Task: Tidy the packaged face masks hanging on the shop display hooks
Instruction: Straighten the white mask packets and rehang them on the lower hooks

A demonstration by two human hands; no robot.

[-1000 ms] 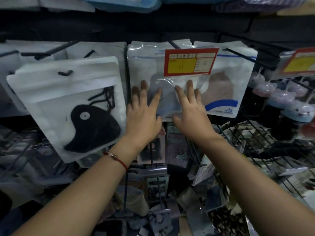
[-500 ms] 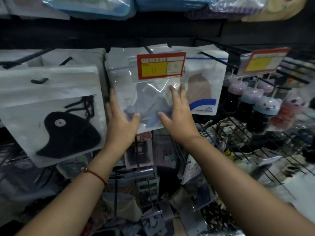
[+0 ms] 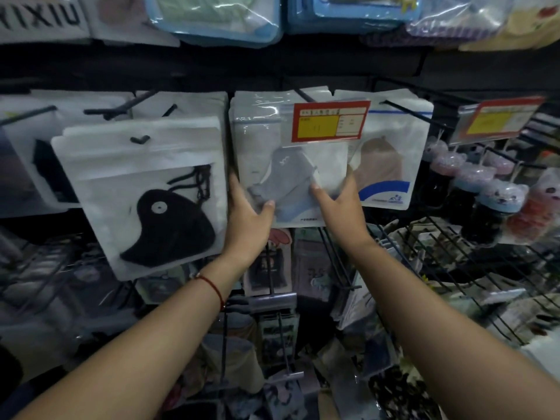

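A stack of clear packets with a grey face mask (image 3: 288,177) hangs on the middle hook under a red and yellow price tag (image 3: 328,121). My left hand (image 3: 247,216) holds the stack's lower left edge, thumb on the front and fingers behind. My right hand (image 3: 341,204) holds the lower right edge the same way, its fingers hidden behind the packets. A packet with a black mask (image 3: 145,195) hangs to the left. A packet with a brown mask (image 3: 391,165) hangs to the right.
Black wire hooks (image 3: 406,112) jut out toward me above the packets. Small bear-lidded jars (image 3: 472,189) hang at the right over a wire rack (image 3: 454,256). More packets fill the rows above and below.
Both hands have slid from lying flat on the front of the grey mask packets to gripping the stack at its left and right edges. The view has shifted.
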